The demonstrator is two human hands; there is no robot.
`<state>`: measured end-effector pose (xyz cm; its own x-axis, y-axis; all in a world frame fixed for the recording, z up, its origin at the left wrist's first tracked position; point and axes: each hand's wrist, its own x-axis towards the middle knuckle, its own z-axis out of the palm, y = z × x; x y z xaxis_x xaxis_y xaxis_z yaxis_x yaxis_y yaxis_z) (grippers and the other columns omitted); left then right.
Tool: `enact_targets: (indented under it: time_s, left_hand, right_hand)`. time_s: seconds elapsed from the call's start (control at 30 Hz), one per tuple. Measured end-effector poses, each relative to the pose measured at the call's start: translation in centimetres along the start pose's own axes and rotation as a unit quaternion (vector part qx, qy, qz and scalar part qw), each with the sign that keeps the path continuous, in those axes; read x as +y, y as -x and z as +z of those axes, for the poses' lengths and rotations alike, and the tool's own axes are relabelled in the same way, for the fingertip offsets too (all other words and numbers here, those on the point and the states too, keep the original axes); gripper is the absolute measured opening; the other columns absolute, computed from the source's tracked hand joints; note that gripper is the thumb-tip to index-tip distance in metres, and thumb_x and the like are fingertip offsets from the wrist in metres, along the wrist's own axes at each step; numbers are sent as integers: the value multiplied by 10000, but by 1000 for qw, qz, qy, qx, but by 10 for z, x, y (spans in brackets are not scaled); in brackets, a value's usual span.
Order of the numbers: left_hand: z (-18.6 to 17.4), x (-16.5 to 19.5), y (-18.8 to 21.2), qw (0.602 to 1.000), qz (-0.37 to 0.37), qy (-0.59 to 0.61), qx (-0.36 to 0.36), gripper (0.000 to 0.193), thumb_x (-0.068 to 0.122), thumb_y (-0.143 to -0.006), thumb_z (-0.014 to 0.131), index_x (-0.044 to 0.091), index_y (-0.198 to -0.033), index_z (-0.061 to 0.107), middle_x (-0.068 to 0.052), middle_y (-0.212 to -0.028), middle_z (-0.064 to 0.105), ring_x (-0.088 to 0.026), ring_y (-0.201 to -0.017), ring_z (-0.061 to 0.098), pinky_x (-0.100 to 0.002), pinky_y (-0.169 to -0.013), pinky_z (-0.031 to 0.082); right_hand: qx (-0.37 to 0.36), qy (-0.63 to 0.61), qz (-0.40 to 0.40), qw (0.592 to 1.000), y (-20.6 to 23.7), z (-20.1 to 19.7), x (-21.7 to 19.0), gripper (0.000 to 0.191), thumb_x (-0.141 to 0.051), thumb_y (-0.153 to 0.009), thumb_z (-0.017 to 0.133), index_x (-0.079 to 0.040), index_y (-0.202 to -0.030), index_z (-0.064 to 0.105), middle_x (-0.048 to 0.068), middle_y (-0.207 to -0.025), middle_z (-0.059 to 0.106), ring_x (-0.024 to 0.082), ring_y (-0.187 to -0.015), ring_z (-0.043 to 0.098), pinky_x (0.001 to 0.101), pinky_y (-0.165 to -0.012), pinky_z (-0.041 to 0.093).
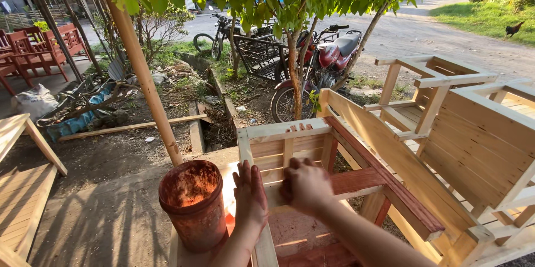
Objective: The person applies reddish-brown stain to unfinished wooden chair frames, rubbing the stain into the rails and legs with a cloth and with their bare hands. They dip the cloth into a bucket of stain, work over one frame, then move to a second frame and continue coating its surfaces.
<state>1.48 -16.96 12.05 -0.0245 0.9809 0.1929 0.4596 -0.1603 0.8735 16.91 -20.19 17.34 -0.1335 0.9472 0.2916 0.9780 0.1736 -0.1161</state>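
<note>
Reddish-brown stain covers part of the unfinished wooden chair (312, 150): the near armrest rail (390, 186) and seat slats are coloured, the side frame is bare pale wood. Left hand (249, 195) lies flat, edge-on against the chair's front post, fingers (246, 171) straight and together, stained red, clamped on nothing. Right hand (305, 186) is curled on the side slat just under the top rail, fingers closed; it seems to press something against the wood, cannot tell what, a rag maybe, hidden under the hand. Stain-caked plastic pot (192, 203) stands on the pale surface just left of the left hand, near but apart. Someone else's fingertips (299, 127) show over the far top rail.

To do it well: likely rub along the grain, steady pressure, left hand bracing the frame, work into slat gaps, keep the pot clear of the elbow. More bare chairs (479, 133) to the right; motorbike (329, 58) and tree (293, 66) behind.
</note>
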Motion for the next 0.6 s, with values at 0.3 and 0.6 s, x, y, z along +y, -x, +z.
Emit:
enact_targets:
  time_s: [0.3, 0.6]
  left_hand:
    - [-5, 0, -3, 998, 18, -45, 27, 854, 654, -975, 74, 91, -1610, 167, -140, -1702, 88, -336, -1580, -33, -499, -1255, 1]
    - [-5, -9, -4, 995, 33, -65, 64, 831, 639, -992, 151, 56, -1570, 285, -189, -1663, 211, -383, -1561, 58, -527, -1245, 50]
  right_hand:
    - [-12, -819, 163, 550, -28, 8, 17, 243, -134, -913, 638, 48, -1074, 628, 163, -983, 760, 250, -889, 763, 364, -816, 644]
    - [5, -441, 132, 888, -14, -52, 172, 487, -199, -784, 801, -115, -1234, 636, 72, -1070, 787, 193, -826, 728, 332, -675, 599]
